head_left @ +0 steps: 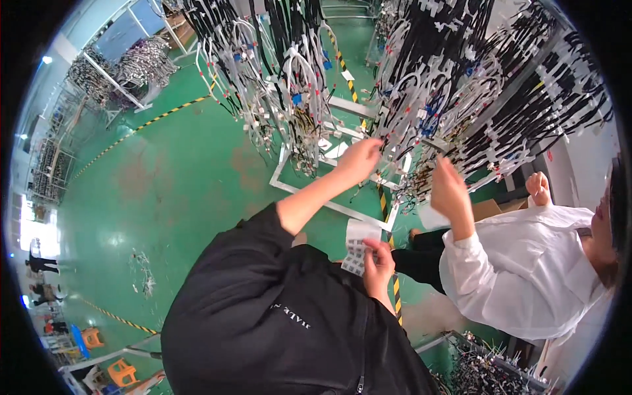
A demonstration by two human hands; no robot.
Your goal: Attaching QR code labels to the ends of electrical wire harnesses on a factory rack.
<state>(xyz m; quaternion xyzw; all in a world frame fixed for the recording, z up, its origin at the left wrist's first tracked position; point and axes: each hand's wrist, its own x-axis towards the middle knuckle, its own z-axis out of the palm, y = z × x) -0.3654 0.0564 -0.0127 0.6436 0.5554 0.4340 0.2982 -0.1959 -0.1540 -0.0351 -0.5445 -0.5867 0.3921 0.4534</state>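
My left arm stretches out toward the hanging wire harnesses. The fingers of my left hand are closed in a pinch at the edge of the bundle; what they hold, if anything, is too small to make out. Lower down, close to my body, my right hand grips a white sheet of labels with rows of small dark printed squares, thumb and fingers on its right edge. The harnesses have black taped stems, white and grey branches, and red and blue connectors.
A person in a white shirt stands at right, one hand raised to the harnesses. White rack frames stand low on the green floor. A bin of wire ends is at lower right; orange stools are at lower left.
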